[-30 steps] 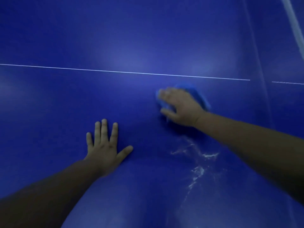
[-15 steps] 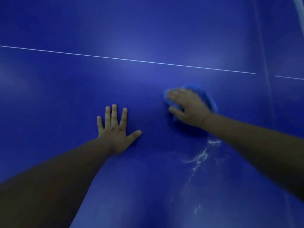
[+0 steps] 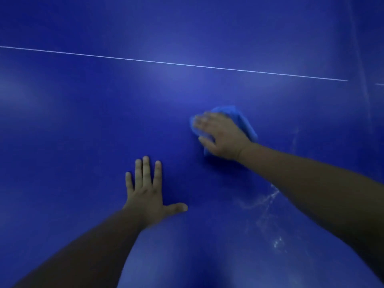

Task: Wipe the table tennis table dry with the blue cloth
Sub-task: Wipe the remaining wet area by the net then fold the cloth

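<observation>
Blue cloth (image 3: 243, 121): bunched under the right hand, lying on the table right of centre. Its far and right edges show past the knuckles.
Right hand (image 3: 222, 136): palm down on top of the cloth, pressing it to the surface. The fingers seem laid out fairly straight over it, though motion blur smears them. The thumb lies along the near side. The forearm reaches in from the lower right.
Left hand (image 3: 147, 192): flat on the table, palm down, fingers straight and pointing away, thumb spread to the right. It holds nothing and lies near the other hand without touching it.
Table (image 3: 83, 121): deep blue and glossy, filling the view.
White line (image 3: 166, 63): thin, crossing the far part from left to right and ending at a faint seam (image 3: 361, 80) on the right.
Wet streaks (image 3: 268, 198): pale smears just beside the right forearm.
Room: a wide stretch of blue surface lies between the hands and the white line, and off to the left.
</observation>
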`<state>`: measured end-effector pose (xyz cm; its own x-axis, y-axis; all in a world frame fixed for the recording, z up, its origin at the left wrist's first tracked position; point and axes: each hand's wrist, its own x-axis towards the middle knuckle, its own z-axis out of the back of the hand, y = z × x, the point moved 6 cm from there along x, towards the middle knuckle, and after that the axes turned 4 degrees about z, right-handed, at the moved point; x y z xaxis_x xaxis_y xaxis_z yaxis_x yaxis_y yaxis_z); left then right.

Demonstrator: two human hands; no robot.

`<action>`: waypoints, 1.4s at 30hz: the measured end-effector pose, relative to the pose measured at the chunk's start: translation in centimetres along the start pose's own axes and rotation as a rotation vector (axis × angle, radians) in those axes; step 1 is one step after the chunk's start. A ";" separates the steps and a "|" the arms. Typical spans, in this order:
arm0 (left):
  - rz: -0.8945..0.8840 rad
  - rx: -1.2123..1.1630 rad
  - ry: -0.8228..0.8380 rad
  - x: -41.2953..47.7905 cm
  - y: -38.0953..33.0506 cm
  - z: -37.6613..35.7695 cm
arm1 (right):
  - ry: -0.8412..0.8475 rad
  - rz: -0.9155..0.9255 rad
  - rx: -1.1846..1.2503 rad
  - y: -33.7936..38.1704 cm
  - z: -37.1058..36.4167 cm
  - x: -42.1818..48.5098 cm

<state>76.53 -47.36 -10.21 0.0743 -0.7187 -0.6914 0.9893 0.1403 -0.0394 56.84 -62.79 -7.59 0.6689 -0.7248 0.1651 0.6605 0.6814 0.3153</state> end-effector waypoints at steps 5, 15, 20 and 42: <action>-0.050 0.021 0.099 -0.2 0.3 0.4 | 0.356 0.335 0.243 11.8 -2.7 -13.4; -0.101 -0.023 0.044 -0.1 0.2 0.5 | -0.050 -0.409 -0.127 4.1 0.1 -11.5; -0.163 -0.029 -0.012 -0.3 0.3 0.2 | -0.078 -0.678 -0.110 16.8 -3.3 -20.7; -0.918 0.278 -0.278 -11.8 1.2 -10.3 | -0.255 -1.816 -0.214 28.4 -1.9 -42.0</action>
<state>75.59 -31.73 -9.54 -0.7419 -0.6077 -0.2832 0.6700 -0.6878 -0.2794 48.16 -12.75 -7.38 -0.8771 -0.4744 -0.0747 0.4620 -0.8759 0.1390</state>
